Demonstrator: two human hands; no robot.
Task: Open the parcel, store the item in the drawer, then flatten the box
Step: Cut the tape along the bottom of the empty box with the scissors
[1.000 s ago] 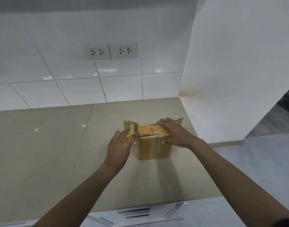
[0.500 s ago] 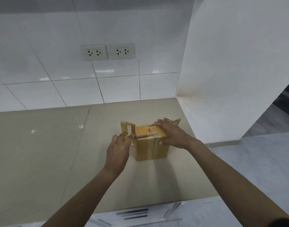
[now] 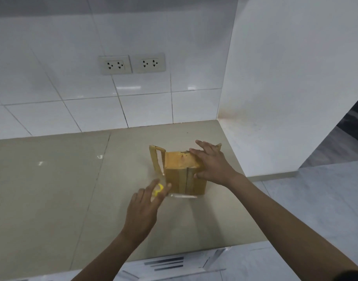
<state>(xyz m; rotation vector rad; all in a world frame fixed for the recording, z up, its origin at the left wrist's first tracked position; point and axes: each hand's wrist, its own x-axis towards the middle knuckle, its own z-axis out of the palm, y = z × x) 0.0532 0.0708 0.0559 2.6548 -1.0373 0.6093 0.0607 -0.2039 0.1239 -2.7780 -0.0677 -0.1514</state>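
White wall tiles and a pair of wall sockets point(image 3: 132, 64) back a beige countertop point(image 3: 52, 179), and toward its far right end, just short of the white side wall, stands the small cardboard box point(image 3: 184, 175). It is wrapped in glossy brown tape, with two side flaps standing up at its far left and far right and the top still looking closed between them. I judge it light and fairly stiff, though the tape would make it slippery and the walls could buckle under a hard squeeze; the safest hold looks like a palm over the top with the thumb on the near face, or the raised flaps. That is roughly how the right hand point(image 3: 212, 165) has it: fingers spread flat across the top right edge, thumb pressed to the near side, steadying without enclosing. The left hand point(image 3: 145, 203) is blurred just near and left of the box, its fingers curled around a yellow-handled cutter point(image 3: 158, 189) whose blade point(image 3: 183, 196) points right along the box's near bottom edge; whether the blade touches the cardboard I cannot tell. A pale drawer front point(image 3: 170, 264) shows below the counter's near edge.
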